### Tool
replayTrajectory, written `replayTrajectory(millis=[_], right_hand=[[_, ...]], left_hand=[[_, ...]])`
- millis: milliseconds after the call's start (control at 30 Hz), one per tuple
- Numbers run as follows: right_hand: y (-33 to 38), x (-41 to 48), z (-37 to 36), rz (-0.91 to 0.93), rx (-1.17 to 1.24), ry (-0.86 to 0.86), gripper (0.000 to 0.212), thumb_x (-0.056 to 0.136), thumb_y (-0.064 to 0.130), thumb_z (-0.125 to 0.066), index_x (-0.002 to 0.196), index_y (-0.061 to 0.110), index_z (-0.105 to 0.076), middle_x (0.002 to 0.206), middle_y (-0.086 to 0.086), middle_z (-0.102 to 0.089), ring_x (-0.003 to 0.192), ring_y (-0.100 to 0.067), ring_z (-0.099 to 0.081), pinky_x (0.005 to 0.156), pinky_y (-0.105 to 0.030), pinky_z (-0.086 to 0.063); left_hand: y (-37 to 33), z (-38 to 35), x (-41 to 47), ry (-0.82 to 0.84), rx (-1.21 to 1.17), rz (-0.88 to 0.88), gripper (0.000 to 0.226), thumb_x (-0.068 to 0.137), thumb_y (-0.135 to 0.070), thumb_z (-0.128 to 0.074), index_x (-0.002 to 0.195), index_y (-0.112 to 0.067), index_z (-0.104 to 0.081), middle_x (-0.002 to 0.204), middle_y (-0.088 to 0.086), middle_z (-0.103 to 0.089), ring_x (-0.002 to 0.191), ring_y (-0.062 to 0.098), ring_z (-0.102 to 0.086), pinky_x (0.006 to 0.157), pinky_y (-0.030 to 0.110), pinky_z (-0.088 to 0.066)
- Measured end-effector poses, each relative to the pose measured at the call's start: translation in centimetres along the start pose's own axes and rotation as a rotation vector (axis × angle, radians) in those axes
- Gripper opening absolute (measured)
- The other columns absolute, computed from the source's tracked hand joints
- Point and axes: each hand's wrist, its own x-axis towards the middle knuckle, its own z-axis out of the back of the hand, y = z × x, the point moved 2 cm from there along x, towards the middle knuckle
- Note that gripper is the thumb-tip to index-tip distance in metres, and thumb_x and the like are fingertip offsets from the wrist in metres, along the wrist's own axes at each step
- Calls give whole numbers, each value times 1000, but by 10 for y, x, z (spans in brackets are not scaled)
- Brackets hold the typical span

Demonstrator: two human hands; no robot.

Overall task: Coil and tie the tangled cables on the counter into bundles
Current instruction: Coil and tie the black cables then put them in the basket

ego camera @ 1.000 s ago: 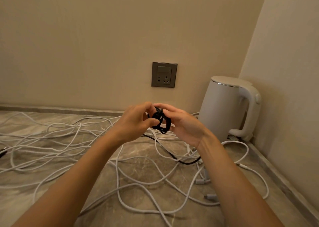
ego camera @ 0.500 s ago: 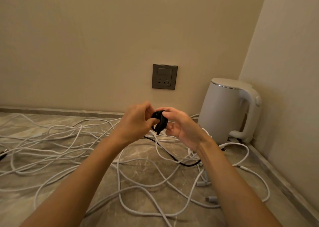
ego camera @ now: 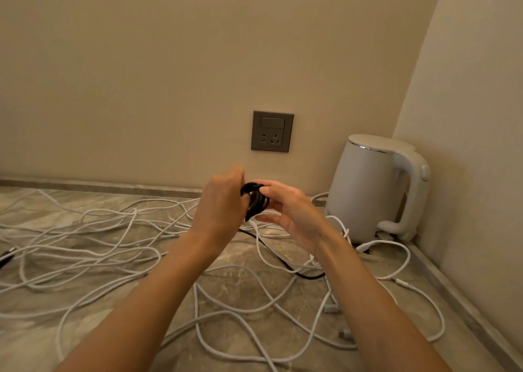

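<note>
I count two hands, both at the middle of the frame and both on the same thing. My left hand point(ego camera: 220, 202) shows its back to the camera, its fingers curled around a small black coil point(ego camera: 255, 201). My right hand point(ego camera: 293, 214) pinches the coil's other side, thumb on top. The coil is held up above the counter point(ego camera: 240, 275), just below the one grey wall socket point(ego camera: 272, 131).

There is one black cable. Its loose tail point(ego camera: 285, 264) drops from the coil and runs toward the lower right across the stone, passing behind my right forearm.

The white cables point(ego camera: 93, 247) sprawl from the left edge to the lower right, looped over each other. I cannot tell how many there are. I can make out at least three white connector ends near the lower right, and something dark at the far left edge that I cannot identify.

One white kettle point(ego camera: 368, 190) stands in the right corner, with white cable lying against its base. My forearms hide part of the tangle in the lower frame.
</note>
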Motion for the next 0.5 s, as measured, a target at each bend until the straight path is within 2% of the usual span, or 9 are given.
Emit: replayTrajectory(millis=[67, 267, 400, 500], right_hand=[[4, -1, -1, 20, 30, -14, 27, 95, 14, -50, 121, 13, -58, 95, -5, -68, 86, -12, -66, 80, -30, -55], [9, -4, -6, 55, -48, -48, 29, 91, 15, -58, 119, 6, -60, 101, -12, -67, 89, -18, -65, 83, -30, -56], [8, -4, -7, -3, -98, -56, 21, 93, 12, -55, 112, 7, -64, 91, -9, -66, 78, -16, -64, 73, -24, -57], [8, -3, -7, -38, -120, -78, 19, 95, 10, -50, 103, 9, -67, 85, -8, -65, 74, -15, -61, 70, -25, -54]], left_hand=[[-2, 2, -1, -36, -30, -11, 24, 83, -1, -61, 71, -10, -43, 64, 12, -52, 54, 24, -38, 47, 31, -29], [-2, 2, -2, -28, -52, 50, 25, 84, -3, -61, 69, -11, -42, 61, 3, -45, 48, 9, -32, 43, 21, -23], [1, -3, -5, -8, -74, 131, 41, 82, -4, -61, 58, -19, -32, 56, 0, -42, 50, 17, -34, 46, 27, -24], [-1, -7, -5, 6, -82, 153, 38, 79, -2, -61, 58, -18, -33, 57, 1, -42, 56, 26, -39, 50, 33, -22]])
